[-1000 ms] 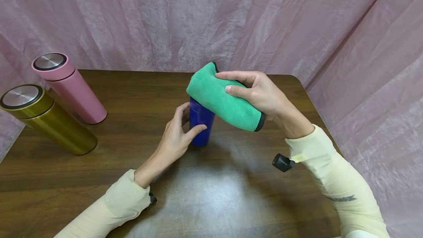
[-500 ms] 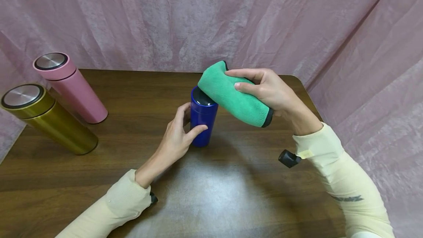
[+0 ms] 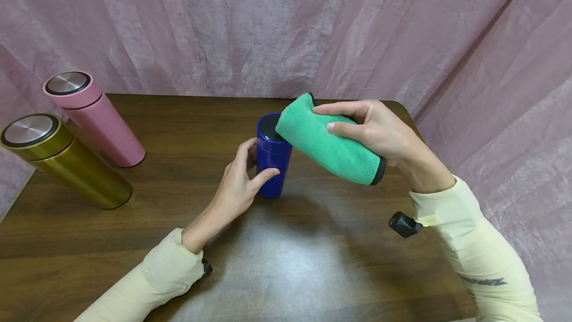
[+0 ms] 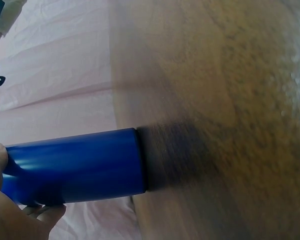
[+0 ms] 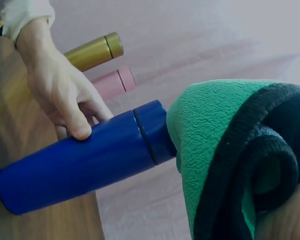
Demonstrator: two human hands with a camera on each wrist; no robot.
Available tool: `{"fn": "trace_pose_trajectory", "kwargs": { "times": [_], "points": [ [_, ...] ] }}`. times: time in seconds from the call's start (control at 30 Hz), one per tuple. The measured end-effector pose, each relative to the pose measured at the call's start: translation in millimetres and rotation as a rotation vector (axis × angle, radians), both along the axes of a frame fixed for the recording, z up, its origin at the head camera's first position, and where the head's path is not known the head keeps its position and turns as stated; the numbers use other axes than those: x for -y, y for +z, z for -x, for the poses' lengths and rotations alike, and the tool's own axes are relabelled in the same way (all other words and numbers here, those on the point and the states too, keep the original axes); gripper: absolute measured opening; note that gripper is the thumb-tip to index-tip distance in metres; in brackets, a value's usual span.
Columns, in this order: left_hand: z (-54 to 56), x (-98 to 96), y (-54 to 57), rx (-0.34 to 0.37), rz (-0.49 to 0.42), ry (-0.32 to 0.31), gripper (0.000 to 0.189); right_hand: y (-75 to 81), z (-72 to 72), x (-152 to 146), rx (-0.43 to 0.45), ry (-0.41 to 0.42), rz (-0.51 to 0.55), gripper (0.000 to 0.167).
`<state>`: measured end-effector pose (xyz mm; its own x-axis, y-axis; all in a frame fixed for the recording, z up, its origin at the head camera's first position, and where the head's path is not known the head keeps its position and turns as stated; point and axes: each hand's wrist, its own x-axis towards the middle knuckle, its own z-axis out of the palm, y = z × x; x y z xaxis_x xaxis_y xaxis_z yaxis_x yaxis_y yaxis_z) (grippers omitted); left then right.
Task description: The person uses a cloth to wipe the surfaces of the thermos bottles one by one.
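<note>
A blue thermos flask [image 3: 273,158] with a dark glossy top stands upright on the wooden table. My left hand [image 3: 239,183] grips it round the body, thumb in front and fingers behind, as the left wrist view also shows on the blue flask [image 4: 85,167]. In my right hand [image 3: 373,128] is a folded green cloth [image 3: 328,143] with black edging, pinched between thumb and fingers. The near end of the cloth overlaps the right side of the flask's lid. From the right wrist, the rolled green cloth [image 5: 215,115] covers the lid's end.
At the left stand a pink thermos flask [image 3: 100,120] and a gold one [image 3: 67,163], both with steel-topped lids. Pink curtains [image 3: 268,29] hang behind and to the right of the wooden table [image 3: 192,163].
The cloth in my right hand has moved right, uncovering much of the blue flask's dark top, then dipped slightly lower. My left hand keeps its grip on the flask.
</note>
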<state>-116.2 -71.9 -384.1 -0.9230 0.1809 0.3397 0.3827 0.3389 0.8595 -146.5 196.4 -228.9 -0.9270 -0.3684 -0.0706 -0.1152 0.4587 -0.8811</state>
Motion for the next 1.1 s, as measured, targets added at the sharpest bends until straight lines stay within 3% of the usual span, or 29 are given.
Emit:
{"fn": "trace_pose_trajectory", "kwargs": {
  "times": [0.47, 1.1],
  "points": [
    [-0.6, -0.3, 0.8, 0.026, 0.009, 0.004, 0.07, 0.7, -0.4, 12.1, 0.009, 0.05, 0.069, 0.036],
    [-0.5, -0.7, 1.8, 0.046, -0.016, -0.024, 0.071, 3.3, 14.2, 29.7, -0.058, 0.081, 0.047, 0.036]
  ]
}}
